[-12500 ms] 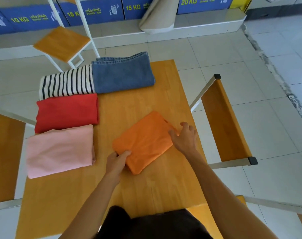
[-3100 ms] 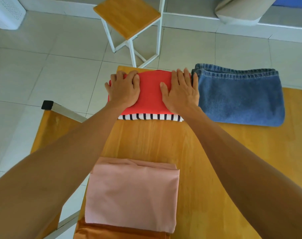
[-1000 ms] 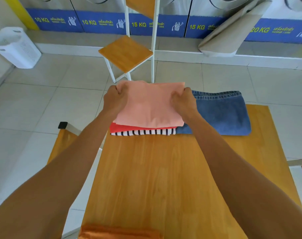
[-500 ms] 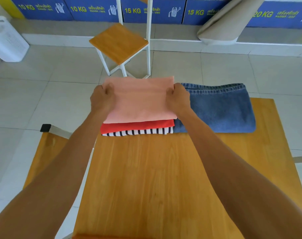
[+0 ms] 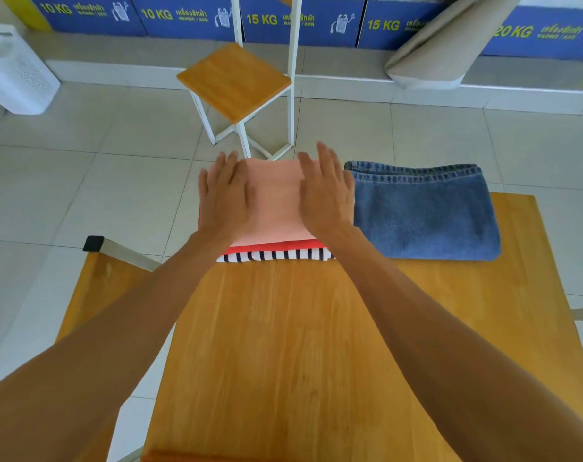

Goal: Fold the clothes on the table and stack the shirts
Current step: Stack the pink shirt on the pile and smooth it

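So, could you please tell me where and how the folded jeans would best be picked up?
Take the jeans by their two short ends, one hand at each, coming in from the sides with fingers slid under against the table. They lie flat as a wide folded slab, so supporting both ends should keep the fold together. The left end sits close beside the shirt stack, so room there is tight.

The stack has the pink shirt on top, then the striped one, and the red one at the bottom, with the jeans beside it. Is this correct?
Not quite: the order of the lower two is swapped. The head view shows the pink shirt on top, the red shirt in the middle and the striped shirt at the bottom. The jeans do lie beside the stack.
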`<state>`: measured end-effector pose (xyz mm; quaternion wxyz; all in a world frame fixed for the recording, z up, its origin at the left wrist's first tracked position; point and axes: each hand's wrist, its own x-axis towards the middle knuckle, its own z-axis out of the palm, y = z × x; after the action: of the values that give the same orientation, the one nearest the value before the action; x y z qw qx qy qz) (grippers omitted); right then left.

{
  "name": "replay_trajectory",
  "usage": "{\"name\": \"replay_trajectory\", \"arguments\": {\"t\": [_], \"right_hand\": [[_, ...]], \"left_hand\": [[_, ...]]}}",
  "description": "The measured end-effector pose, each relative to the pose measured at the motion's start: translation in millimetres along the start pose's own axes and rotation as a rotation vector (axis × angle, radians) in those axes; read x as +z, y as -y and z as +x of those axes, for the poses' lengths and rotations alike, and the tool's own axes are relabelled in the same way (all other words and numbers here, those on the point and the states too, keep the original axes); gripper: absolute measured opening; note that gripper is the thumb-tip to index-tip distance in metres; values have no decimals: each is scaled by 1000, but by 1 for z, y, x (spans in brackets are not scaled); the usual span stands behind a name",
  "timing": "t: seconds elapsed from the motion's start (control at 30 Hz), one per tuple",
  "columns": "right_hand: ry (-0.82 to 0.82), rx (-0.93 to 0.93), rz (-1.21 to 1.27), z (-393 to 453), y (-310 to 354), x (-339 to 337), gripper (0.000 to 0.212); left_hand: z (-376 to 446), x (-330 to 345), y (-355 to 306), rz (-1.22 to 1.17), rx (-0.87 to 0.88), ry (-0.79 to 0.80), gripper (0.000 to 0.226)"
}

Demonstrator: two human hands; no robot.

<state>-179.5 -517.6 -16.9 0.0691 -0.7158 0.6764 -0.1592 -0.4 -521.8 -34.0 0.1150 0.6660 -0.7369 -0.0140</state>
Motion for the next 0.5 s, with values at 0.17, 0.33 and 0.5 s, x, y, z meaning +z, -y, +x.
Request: {"name": "replay_trajectory", "arguments": {"t": [0.17,0.33,0.5], "right_hand": [[262,-102,-79,-18,2,26,58],[264,27,-70,-16,-6,27,75],[328,176,-90,-14,-4,23,76]], "left_hand": [[-13,16,4,55,76,155,63],[-13,11,4,5,-35,204,72],[-4,5,-2,56,-79,254,64]]}}
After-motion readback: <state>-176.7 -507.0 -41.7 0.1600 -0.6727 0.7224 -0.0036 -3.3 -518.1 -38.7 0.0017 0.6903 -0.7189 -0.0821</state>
